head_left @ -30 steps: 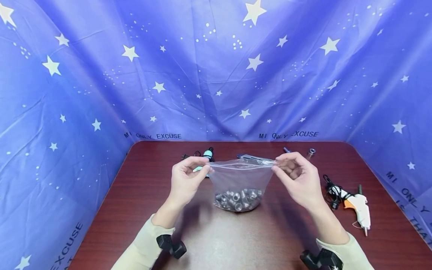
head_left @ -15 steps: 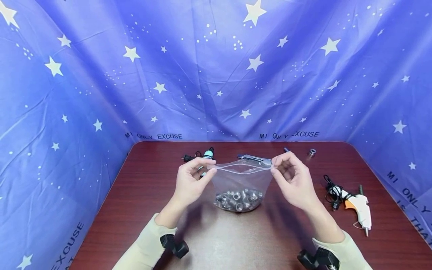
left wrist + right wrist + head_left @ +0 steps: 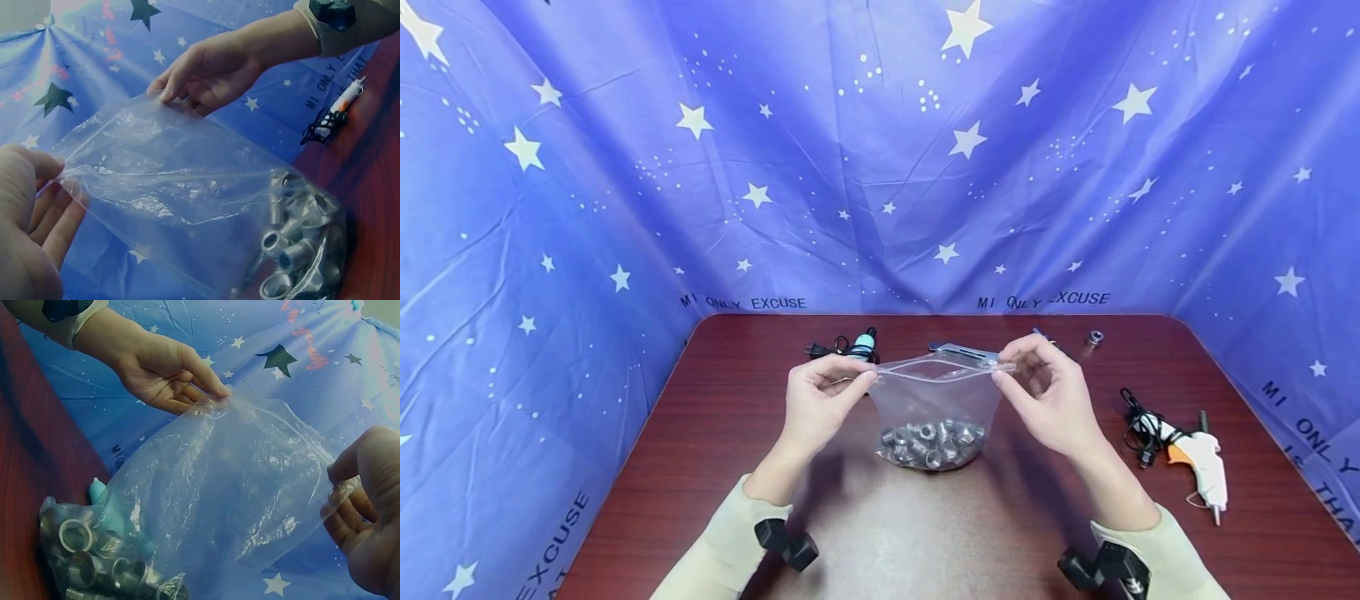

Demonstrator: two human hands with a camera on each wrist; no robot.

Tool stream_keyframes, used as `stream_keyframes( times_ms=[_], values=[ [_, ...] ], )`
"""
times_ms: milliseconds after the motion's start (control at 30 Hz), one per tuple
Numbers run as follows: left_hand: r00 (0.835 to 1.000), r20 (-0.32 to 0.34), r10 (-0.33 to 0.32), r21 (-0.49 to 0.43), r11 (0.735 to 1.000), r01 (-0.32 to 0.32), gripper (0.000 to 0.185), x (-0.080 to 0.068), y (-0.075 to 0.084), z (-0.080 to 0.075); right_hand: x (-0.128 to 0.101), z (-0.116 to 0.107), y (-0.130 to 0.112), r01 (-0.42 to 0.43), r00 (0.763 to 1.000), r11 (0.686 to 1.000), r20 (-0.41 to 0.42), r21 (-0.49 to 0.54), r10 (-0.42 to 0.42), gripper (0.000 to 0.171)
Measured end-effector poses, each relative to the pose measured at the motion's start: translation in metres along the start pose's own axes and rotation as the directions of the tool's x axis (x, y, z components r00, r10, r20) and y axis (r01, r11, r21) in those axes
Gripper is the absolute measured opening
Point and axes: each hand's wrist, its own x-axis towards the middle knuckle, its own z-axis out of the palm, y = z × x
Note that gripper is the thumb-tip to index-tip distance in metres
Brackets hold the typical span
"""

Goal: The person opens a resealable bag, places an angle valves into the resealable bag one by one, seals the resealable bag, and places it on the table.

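A clear zip bag (image 3: 936,400) stands at the middle of the table, its mouth parted into a narrow lens shape. Several shiny metal threaded fittings (image 3: 928,443) fill its bottom. My left hand (image 3: 822,407) pinches the left corner of the mouth between thumb and fingers. At the opposite corner, my right hand (image 3: 1051,402) pinches the film the same way. In the left wrist view the fittings (image 3: 297,240) show as hollow rings and threaded pieces through the film. The right wrist view has the bag (image 3: 231,481) stretched between both hands.
A white and orange glue gun (image 3: 1206,471) with a coiled black cord lies on the right. Behind the bag are a teal corded tool (image 3: 865,342) and a grey-blue flat tool (image 3: 967,352). A single metal fitting (image 3: 1094,337) sits at the back right. Starry blue cloth (image 3: 887,167) surrounds the table.
The two hands have drawn slightly closer together, and the bag's mouth has gone from nearly flat to parted. The fittings have stayed almost in place at the bottom.
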Motion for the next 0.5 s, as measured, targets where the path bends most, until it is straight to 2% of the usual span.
stream_keyframes(
  times_ms=[67, 133, 200, 267, 400, 500],
  values=[
    [1.000, -0.004, -0.004, 0.021, 1.000, 0.004, 0.012, 0.001, -0.001, -0.002, 0.004, -0.001, -0.002, 0.031, 0.999, 0.995, 0.045, -0.093, -0.027, 0.024],
    [1.000, -0.011, -0.010, 0.052, 0.999, 0.011, 0.010, 0.002, -0.001, -0.002, 0.011, 0.000, -0.006, 0.096, 0.992, 0.970, 0.100, -0.222, -0.075, 0.027],
    [1.000, -0.014, -0.017, 0.079, 0.997, 0.018, 0.008, 0.003, 0.000, -0.002, 0.019, 0.004, -0.013, 0.168, 0.980, 0.913, 0.166, -0.372, -0.112, 0.029],
    [1.000, -0.011, -0.023, 0.103, 0.994, 0.024, 0.007, 0.003, 0.001, -0.002, 0.028, 0.014, -0.020, 0.246, 0.960, 0.849, 0.237, -0.467, -0.148, 0.031],
    [1.000, -0.002, -0.010, 0.144, 0.989, 0.010, 0.005, 0.004, 0.001, -0.001, 0.045, 0.038, -0.032, 0.378, 0.903, 0.746, 0.398, -0.548, -0.165, 0.032],
    [1.000, 0.008, 0.011, 0.177, 0.984, -0.012, 0.005, 0.004, 0.003, 0.001, 0.055, 0.057, -0.035, 0.439, 0.861, 0.684, 0.489, -0.582, -0.136, 0.027]
  ],
)
